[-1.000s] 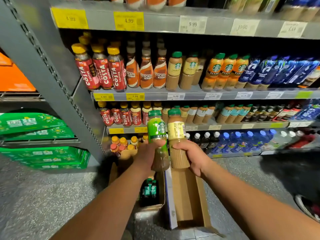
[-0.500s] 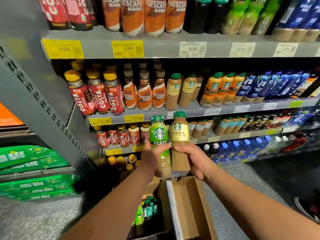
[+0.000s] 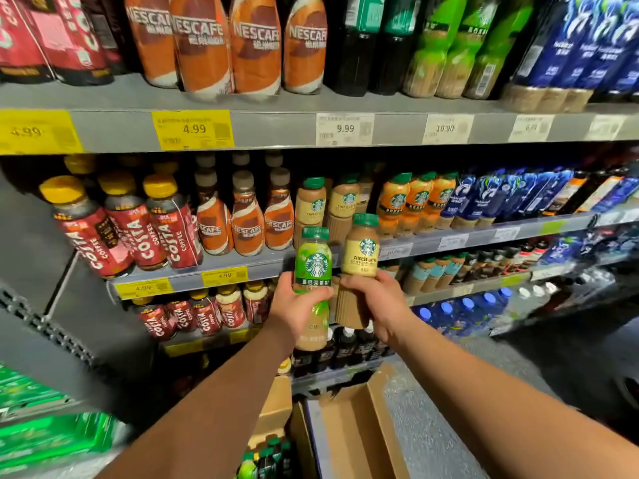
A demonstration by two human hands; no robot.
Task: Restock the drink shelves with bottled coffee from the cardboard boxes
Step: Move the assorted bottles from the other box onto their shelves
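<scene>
My left hand (image 3: 297,305) grips a green-labelled Starbucks bottle (image 3: 313,264) upright by its lower half. Right beside it, my right hand (image 3: 375,302) grips a cream-labelled Cheese Latte bottle (image 3: 360,254), also upright. Both bottles are held in front of the middle shelf (image 3: 262,264), just below two matching cream Starbucks bottles (image 3: 311,205) that stand on it. Under my arms on the floor lie two open cardboard boxes: the right box (image 3: 356,433) shows only its bare brown inside, and the left box (image 3: 273,416) holds several green-capped bottles (image 3: 269,458).
Costa bottles (image 3: 138,226) and Nescafe bottles (image 3: 245,219) fill the middle shelf's left; orange Starbucks bottles (image 3: 411,202) and blue packs (image 3: 491,198) its right. Lower shelves hold more bottles and water. Green crates (image 3: 52,433) are stacked at lower left beyond a grey upright.
Both hands have risen with their bottles, from lower-shelf height up to the front of the middle shelf. My view has tilted up and closer to the shelves.
</scene>
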